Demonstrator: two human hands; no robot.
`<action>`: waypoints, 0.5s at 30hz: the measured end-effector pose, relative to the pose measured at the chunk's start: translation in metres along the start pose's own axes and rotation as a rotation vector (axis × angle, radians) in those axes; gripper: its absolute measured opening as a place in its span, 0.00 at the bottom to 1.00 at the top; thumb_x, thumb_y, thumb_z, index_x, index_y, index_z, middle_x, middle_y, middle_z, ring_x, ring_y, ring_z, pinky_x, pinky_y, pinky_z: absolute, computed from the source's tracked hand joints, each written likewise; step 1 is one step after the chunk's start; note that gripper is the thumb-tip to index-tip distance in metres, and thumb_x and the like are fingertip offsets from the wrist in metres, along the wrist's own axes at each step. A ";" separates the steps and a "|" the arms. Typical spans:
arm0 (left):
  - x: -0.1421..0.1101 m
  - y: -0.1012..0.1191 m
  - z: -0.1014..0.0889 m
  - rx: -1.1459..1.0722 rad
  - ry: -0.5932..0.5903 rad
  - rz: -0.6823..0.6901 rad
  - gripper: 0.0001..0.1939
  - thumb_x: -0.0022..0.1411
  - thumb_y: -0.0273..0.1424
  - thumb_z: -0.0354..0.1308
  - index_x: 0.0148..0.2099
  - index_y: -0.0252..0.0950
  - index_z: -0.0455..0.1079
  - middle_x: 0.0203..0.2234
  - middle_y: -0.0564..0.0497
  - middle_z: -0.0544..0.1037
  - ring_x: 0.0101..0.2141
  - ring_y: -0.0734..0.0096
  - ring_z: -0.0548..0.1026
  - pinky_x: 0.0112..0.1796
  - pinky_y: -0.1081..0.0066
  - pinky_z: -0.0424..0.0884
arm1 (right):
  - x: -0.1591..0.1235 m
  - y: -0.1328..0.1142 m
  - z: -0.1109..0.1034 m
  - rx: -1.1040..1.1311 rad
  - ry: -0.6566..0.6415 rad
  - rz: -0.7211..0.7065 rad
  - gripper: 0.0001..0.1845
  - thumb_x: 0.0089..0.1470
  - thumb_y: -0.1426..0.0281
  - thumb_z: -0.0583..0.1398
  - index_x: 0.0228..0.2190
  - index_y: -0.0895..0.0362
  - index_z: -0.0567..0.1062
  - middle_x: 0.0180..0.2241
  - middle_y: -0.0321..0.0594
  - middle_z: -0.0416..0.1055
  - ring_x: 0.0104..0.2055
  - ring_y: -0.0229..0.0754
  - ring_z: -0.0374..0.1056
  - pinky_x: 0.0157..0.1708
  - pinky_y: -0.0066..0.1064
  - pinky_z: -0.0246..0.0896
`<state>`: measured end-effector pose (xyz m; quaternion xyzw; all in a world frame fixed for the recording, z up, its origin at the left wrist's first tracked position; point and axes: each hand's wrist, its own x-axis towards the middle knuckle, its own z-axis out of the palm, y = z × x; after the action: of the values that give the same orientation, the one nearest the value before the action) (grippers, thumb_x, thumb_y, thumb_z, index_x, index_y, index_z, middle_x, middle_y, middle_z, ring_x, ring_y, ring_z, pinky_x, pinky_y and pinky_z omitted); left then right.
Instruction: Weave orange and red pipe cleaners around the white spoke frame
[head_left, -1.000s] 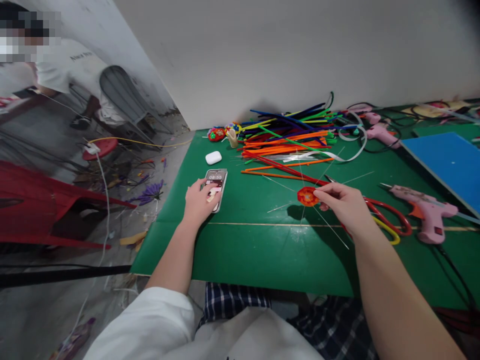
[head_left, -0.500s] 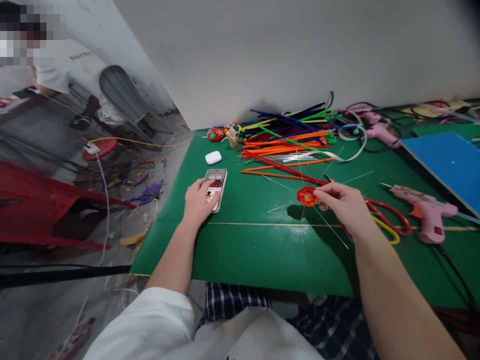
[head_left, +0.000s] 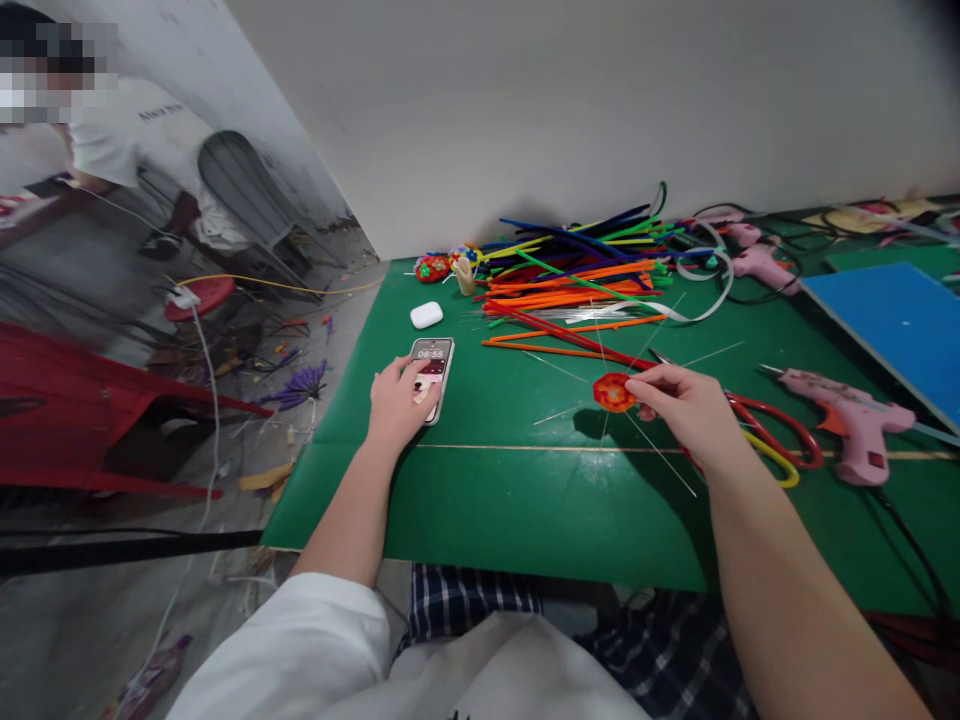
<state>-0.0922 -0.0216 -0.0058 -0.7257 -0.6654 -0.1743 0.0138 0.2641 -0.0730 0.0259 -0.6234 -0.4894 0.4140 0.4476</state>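
Observation:
My left hand [head_left: 396,402] rests on a phone [head_left: 433,362] lying on the green table [head_left: 525,500], its thumb touching the lit screen and its fingers curled at the phone's left edge. My right hand [head_left: 686,408] pinches a small red-orange woven disc [head_left: 613,392] with thin clear spokes sticking out of it, held just above the table.
A pile of coloured pipe cleaners [head_left: 577,270] lies behind. White earbud case [head_left: 426,315], red-and-yellow scissors [head_left: 772,440], pink glue guns [head_left: 847,415] [head_left: 757,262] and a blue board [head_left: 900,320] sit around. Another person [head_left: 112,130] sits far left by red furniture [head_left: 82,410].
My left thumb has shifted slightly on the phone screen. The right hand and the disc have stayed almost still.

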 end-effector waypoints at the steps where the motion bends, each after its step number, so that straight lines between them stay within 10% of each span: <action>1: 0.000 0.000 0.000 0.005 0.004 0.003 0.21 0.55 0.40 0.50 0.50 0.39 0.66 0.51 0.42 0.66 0.54 0.56 0.61 0.52 0.53 0.55 | 0.000 0.000 0.000 0.003 0.001 -0.002 0.15 0.40 0.59 0.64 0.26 0.58 0.75 0.24 0.38 0.71 0.20 0.33 0.63 0.20 0.26 0.64; 15: -0.002 0.000 0.002 0.023 0.011 0.012 0.20 0.55 0.41 0.51 0.48 0.40 0.67 0.51 0.43 0.65 0.54 0.54 0.61 0.53 0.49 0.52 | 0.000 0.000 0.000 -0.008 -0.003 0.020 0.13 0.41 0.61 0.64 0.26 0.57 0.75 0.24 0.36 0.71 0.21 0.31 0.63 0.21 0.24 0.63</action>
<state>-0.0916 -0.0227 -0.0077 -0.7287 -0.6628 -0.1705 0.0269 0.2642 -0.0729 0.0255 -0.6293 -0.4856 0.4175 0.4402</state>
